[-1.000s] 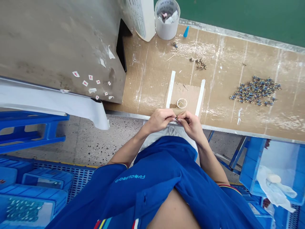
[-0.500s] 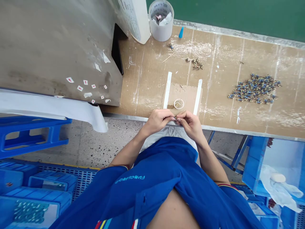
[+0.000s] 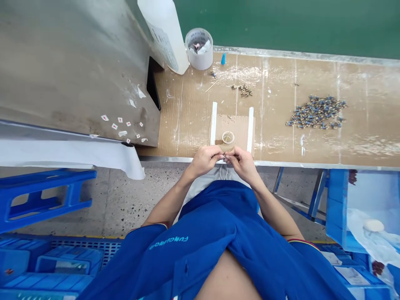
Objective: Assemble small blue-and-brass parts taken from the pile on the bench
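Observation:
My left hand (image 3: 204,160) and my right hand (image 3: 240,161) meet at the table's front edge, fingertips pinched together. Between them is a tiny dark metal part (image 3: 224,154), mostly covered by the fingers. Just beyond the hands, a small round white cup (image 3: 228,137) with a thin yellowish piece inside stands on a cardboard square (image 3: 240,131). White tape strips (image 3: 250,129) run along both sides of that square. A small cluster of brassy parts (image 3: 246,90) lies farther back, and a large pile of blue and brass parts (image 3: 317,111) is to the right.
At the back left stand a white bottle (image 3: 168,41) and a tape roll (image 3: 200,58) with scraps inside. Near them are a blue cone-shaped cap (image 3: 223,58) and a thin stick (image 3: 211,86). A metal box (image 3: 93,75) occupies the left; blue bins (image 3: 337,208) flank me below.
The camera view has shifted slightly, so the table appears a little lower and farther left. Both hands keep their pinch together at the table edge, with small finger movements.

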A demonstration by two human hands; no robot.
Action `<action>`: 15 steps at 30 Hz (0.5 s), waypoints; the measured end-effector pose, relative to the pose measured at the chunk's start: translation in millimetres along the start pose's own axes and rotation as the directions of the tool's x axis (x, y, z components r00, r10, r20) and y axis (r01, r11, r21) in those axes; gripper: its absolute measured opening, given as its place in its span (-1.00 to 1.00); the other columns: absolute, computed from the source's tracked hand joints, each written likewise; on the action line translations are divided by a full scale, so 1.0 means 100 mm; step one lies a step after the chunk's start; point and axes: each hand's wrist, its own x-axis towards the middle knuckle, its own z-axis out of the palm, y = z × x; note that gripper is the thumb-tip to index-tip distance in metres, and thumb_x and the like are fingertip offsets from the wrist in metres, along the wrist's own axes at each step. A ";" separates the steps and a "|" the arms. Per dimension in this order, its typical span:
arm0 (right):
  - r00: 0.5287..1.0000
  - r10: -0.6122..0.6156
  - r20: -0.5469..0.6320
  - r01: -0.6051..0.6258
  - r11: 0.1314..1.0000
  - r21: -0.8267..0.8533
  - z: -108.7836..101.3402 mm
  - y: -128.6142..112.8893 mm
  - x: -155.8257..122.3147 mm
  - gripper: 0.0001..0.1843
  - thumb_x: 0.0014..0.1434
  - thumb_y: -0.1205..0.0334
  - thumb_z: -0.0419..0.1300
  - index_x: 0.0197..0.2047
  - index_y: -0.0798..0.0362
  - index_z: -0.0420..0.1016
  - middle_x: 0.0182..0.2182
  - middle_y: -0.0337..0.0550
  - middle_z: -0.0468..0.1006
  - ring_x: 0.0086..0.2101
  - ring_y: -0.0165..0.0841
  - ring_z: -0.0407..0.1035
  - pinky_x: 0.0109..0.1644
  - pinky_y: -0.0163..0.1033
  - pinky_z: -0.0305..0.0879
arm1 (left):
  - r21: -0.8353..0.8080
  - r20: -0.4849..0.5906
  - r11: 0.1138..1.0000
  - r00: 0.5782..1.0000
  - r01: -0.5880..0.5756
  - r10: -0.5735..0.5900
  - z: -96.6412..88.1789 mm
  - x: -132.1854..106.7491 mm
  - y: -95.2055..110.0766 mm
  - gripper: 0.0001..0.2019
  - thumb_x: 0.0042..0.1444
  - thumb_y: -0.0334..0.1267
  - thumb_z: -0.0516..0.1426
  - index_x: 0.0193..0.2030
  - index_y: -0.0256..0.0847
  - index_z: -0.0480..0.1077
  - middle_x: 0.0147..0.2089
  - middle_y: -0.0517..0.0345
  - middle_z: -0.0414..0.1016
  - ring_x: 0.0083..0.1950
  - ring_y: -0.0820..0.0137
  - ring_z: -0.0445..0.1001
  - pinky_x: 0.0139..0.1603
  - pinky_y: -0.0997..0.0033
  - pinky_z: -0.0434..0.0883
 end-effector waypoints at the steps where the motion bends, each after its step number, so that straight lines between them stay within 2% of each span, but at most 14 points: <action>1: 1.000 0.003 -0.002 -0.003 1.000 0.022 0.02 0.00 0.00 -0.69 0.20 0.01 0.14 -0.35 0.11 0.38 -0.44 -0.14 0.55 -0.40 -0.49 0.47 -0.26 -0.35 0.41 | -0.007 0.005 1.000 1.000 0.021 -0.021 0.01 0.02 0.01 -0.78 0.27 -0.34 0.10 -0.39 -0.33 0.46 -0.40 0.11 0.50 -0.37 0.48 0.41 -0.31 0.50 0.29; 4: 1.000 0.003 -0.012 -0.002 0.997 0.081 0.06 0.01 -0.01 -0.65 0.17 -0.05 0.18 -0.30 0.11 0.39 -0.46 -0.17 0.54 -0.43 -0.51 0.43 -0.29 -0.38 0.39 | -0.042 -0.014 0.991 0.992 0.124 -0.125 -0.01 0.00 0.13 -0.86 0.23 -0.34 0.16 -0.19 -0.35 0.52 -0.25 0.06 0.55 -0.28 0.46 0.49 -0.25 0.50 0.38; 5: 1.000 -0.003 -0.021 0.004 0.996 0.093 0.05 0.00 -0.02 -0.63 0.16 -0.07 0.19 -0.28 0.11 0.40 -0.46 -0.17 0.54 -0.45 -0.51 0.42 -0.32 -0.38 0.37 | -0.051 -0.025 0.986 0.987 0.158 -0.159 -0.06 -0.05 0.20 -0.80 0.21 -0.32 0.19 -0.08 -0.36 0.53 -0.17 0.02 0.56 -0.24 0.45 0.51 -0.24 0.50 0.41; 7: 0.995 -0.031 -0.091 0.038 0.997 0.073 -0.07 0.01 -0.02 -0.62 0.16 -0.08 0.20 -0.26 0.12 0.43 -0.44 -0.16 0.54 -0.45 -0.53 0.39 -0.32 -0.39 0.35 | -0.062 -0.022 0.979 0.981 0.193 -0.194 -0.23 -0.25 0.36 -0.63 0.19 -0.23 0.24 0.10 -0.35 0.50 -0.03 -0.05 0.56 -0.21 0.43 0.55 -0.26 0.48 0.47; 8: 0.984 -0.055 -0.171 0.063 0.997 0.041 -0.18 0.01 -0.01 -0.63 0.15 -0.06 0.20 -0.27 0.13 0.44 -0.41 -0.15 0.55 -0.43 -0.53 0.39 -0.29 -0.38 0.36 | -0.066 -0.025 0.979 0.980 0.194 -0.196 -0.36 -0.39 0.44 -0.63 0.20 -0.17 0.24 0.10 -0.30 0.51 -0.02 -0.05 0.57 -0.20 0.41 0.56 -0.30 0.48 0.48; 9: 0.958 -0.085 -0.273 0.085 0.996 -0.011 -0.34 0.01 0.01 -0.66 0.14 -0.02 0.21 -0.27 0.14 0.46 -0.37 -0.13 0.56 -0.39 -0.53 0.40 -0.24 -0.38 0.36 | -0.084 -0.016 0.978 0.981 0.190 -0.192 -0.51 -0.55 0.51 -0.68 0.22 -0.12 0.23 0.03 -0.25 0.54 -0.06 0.00 0.60 -0.20 0.39 0.58 -0.30 0.46 0.50; 10: 0.905 -0.124 -0.406 0.102 0.992 -0.077 -0.54 0.02 0.04 -0.70 0.11 0.04 0.23 -0.30 0.16 0.47 -0.34 -0.11 0.56 -0.35 -0.53 0.40 -0.18 -0.38 0.36 | -0.115 -0.034 0.974 0.979 0.196 -0.201 -0.69 -0.71 0.56 -0.72 0.22 -0.12 0.23 -0.01 -0.20 0.56 -0.12 0.04 0.63 -0.23 0.38 0.59 -0.33 0.46 0.51; 11: 0.832 -0.149 -0.534 0.091 0.987 -0.133 -0.76 0.03 0.08 -0.73 0.10 0.10 0.22 -0.31 0.17 0.49 -0.32 -0.10 0.56 -0.31 -0.51 0.41 -0.15 -0.37 0.34 | -0.107 -0.156 0.970 0.960 0.216 -0.231 -0.87 -0.84 0.58 -0.80 0.23 -0.15 0.23 -0.09 -0.15 0.58 -0.25 0.11 0.63 -0.33 0.41 0.57 -0.46 0.51 0.44; 12: 0.760 -0.163 -0.629 0.054 0.980 -0.190 -1.00 0.04 0.12 -0.76 0.09 0.14 0.22 -0.31 0.18 0.51 -0.31 -0.09 0.56 -0.30 -0.50 0.40 -0.15 -0.37 0.31 | -0.088 -0.398 0.969 0.884 0.231 -0.247 -1.06 -0.95 0.59 -0.90 0.20 -0.21 0.23 -0.25 -0.16 0.56 -0.37 0.19 0.59 -0.45 0.46 0.50 -0.58 0.56 0.33; 13: 0.677 -0.177 -0.714 0.004 0.971 -0.237 -1.24 0.06 0.17 -0.78 0.09 0.18 0.21 -0.33 0.19 0.51 -0.31 -0.09 0.54 -0.31 -0.50 0.36 -0.14 -0.36 0.29 | -0.087 -0.765 0.973 0.612 0.212 -0.201 -1.24 -1.00 0.57 -0.87 0.14 -0.31 0.24 -0.43 -0.21 0.45 -0.50 0.26 0.48 -0.57 0.53 0.36 -0.66 0.59 0.19; 14: 0.596 -0.191 -0.780 -0.051 0.960 -0.274 -1.46 0.08 0.22 -0.80 0.10 0.21 0.19 -0.32 0.20 0.51 -0.30 -0.09 0.53 -0.31 -0.50 0.34 -0.11 -0.34 0.28 | -0.104 -0.938 0.965 0.297 0.242 -0.176 -1.41 -1.01 0.54 -0.80 0.14 -0.42 0.16 -0.51 -0.26 0.32 -0.57 0.29 0.38 -0.61 0.58 0.25 -0.69 0.59 0.10; 15: 0.545 -0.205 -0.813 -0.096 0.948 -0.303 -1.64 0.10 0.26 -0.80 0.13 0.23 0.16 -0.30 0.21 0.51 -0.29 -0.08 0.53 -0.29 -0.48 0.33 -0.05 -0.31 0.29 | -0.147 -0.986 0.949 0.036 0.280 -0.164 -1.56 -0.97 0.49 -0.74 0.16 -0.52 0.02 -0.54 -0.26 0.19 -0.63 0.30 0.24 -0.65 0.61 0.12 -0.71 0.57 -0.03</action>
